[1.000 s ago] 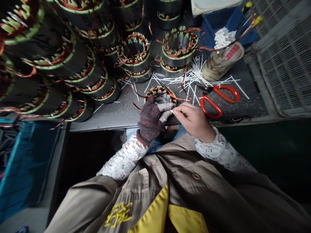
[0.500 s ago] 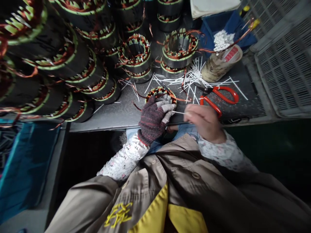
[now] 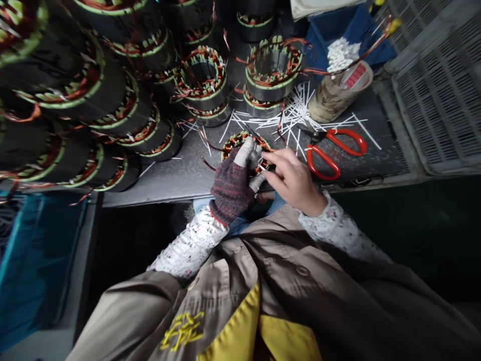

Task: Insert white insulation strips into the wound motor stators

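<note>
The grip of the left hand point(image 3: 233, 183) clasps the half-hidden stator point(image 3: 230, 144), while the right hand point(image 3: 295, 180) pinches something unclear beside it.

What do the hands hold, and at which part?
The gloved left hand grips the stator at its near rim; the right hand touches its top, hold unclear.

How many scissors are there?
1. The red-handled scissors lie on the workbench, just right of the right hand, among white strips. More may be hidden.
</note>
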Available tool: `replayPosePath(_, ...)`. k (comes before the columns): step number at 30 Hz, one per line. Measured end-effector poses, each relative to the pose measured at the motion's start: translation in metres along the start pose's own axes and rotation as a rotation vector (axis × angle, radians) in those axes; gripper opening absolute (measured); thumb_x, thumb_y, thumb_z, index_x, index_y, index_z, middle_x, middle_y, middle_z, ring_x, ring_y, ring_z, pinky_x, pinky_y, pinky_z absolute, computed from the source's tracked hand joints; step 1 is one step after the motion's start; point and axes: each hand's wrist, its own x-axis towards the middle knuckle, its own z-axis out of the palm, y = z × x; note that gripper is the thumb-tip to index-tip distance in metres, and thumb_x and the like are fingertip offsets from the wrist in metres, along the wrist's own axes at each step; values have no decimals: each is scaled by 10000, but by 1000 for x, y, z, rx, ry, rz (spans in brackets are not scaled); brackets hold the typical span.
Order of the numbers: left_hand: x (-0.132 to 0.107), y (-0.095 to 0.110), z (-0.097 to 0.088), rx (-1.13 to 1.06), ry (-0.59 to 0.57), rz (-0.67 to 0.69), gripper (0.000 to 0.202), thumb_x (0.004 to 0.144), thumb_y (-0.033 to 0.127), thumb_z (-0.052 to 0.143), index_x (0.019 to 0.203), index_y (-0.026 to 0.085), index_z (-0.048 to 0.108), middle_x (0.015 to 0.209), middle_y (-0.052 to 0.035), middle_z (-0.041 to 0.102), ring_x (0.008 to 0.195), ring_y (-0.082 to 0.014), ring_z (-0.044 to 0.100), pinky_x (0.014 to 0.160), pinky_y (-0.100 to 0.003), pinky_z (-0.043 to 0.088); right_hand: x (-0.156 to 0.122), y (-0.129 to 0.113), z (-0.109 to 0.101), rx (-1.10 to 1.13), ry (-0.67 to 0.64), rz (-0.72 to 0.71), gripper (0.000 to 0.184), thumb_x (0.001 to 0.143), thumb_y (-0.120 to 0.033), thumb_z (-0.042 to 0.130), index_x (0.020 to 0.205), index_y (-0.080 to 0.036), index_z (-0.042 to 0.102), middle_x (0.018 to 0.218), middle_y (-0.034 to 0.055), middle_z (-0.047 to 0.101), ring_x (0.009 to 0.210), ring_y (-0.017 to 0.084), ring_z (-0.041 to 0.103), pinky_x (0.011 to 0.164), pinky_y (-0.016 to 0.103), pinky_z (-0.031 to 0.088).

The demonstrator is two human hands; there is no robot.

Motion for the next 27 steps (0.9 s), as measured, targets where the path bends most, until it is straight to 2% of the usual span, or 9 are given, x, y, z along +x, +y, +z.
replayPosePath(2,-1,0,0,20,25,-2,692,1029,477,500,1584,180,213,1506,-173,538,1361,-284,578,1130,-410,505,9,-5,6,13,-14,-18,180,922,-383,643,988,-244,735,1017,72,673,888,194,660,792,346,556)
replayPosePath(4,-1,0,-1,28,28,-26,703,1025,481,507,1588,185,210,1492,-164,552,1321,-278,607,1107,-402,518,14,-9,6,187,-71,16,287,949,-472,603,837,-226,699,897,50,663,808,167,639,726,316,535)
replayPosePath(7,-1,1,-2,6,8,-66,757,996,503,572,1587,187,219,1436,-154,602,1269,-267,639,1083,-383,531,6,-14,-7,520,-166,211,481,975,-579,532,667,-211,572,639,-7,577,563,110,510,541,261,433)
replayPosePath(9,-1,2,0,-4,25,-82,761,990,488,595,1586,204,218,1387,-134,636,1260,-259,643,1080,-390,535,-2,-18,-19,639,-101,335,507,954,-575,583,607,-215,496,532,-39,488,491,94,433,485,249,352)
replayPosePath(12,-2,8,10,-4,61,-56,741,1000,431,599,1588,221,199,1329,-116,663,1238,-246,653,1067,-401,546,1,-22,-24,688,40,372,487,907,-555,669,605,-219,488,522,-46,468,485,92,427,475,251,326)
replayPosePath(18,-6,29,27,-2,55,-62,776,1020,426,531,1608,192,82,1522,-188,498,1422,-277,527,1164,-427,499,47,-5,8,637,135,343,445,948,-646,533,756,-245,542,689,-21,589,527,94,495,474,250,411)
replayPosePath(21,-5,29,8,91,10,96,683,1031,341,512,1595,184,161,1483,-169,552,1436,-271,519,1243,-485,415,37,6,8,417,297,204,353,989,-588,480,943,-260,603,947,36,691,647,130,583,606,312,529)
replayPosePath(23,-2,23,-12,195,-21,243,570,1022,248,512,1546,167,305,1356,-145,659,1371,-271,584,1260,-520,377,17,12,4,186,392,74,330,975,-582,495,1006,-270,598,1119,83,676,884,203,659,804,407,584)
replayPosePath(27,12,4,-42,340,-179,366,411,1013,139,432,1409,151,539,982,-84,765,1059,-234,737,1107,-442,521,-18,28,8,-7,343,-14,413,873,-560,632,1173,-285,559,1399,133,551,1290,328,559,1006,543,538)
